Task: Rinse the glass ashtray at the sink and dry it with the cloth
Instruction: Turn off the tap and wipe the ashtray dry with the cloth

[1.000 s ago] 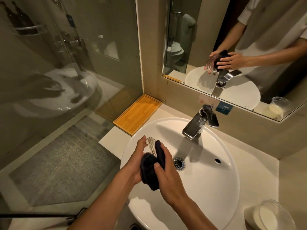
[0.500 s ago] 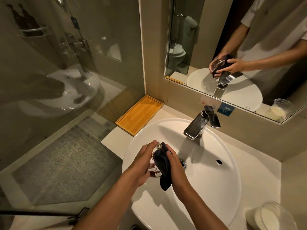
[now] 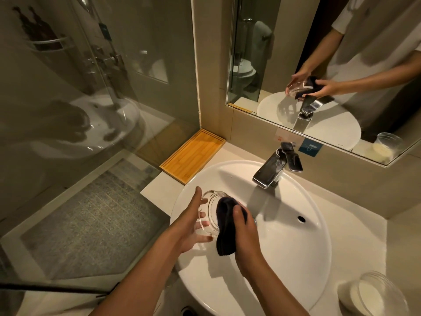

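Glass ashtray (image 3: 210, 208) sits tipped on its side above the sink (image 3: 296, 247), cradled by your left hand (image 3: 190, 224) with fingers (image 3: 203, 223) spread against it; your right hand (image 3: 245, 238) grips the dark cloth (image 3: 226, 226), pressing it into the ashtray.

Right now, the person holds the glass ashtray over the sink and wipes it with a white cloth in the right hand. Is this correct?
Not quite: the cloth is dark, nearly black, not white. The head view shows it. The rest stands: the right hand presses it against the glass ashtray, which is held over the sink.
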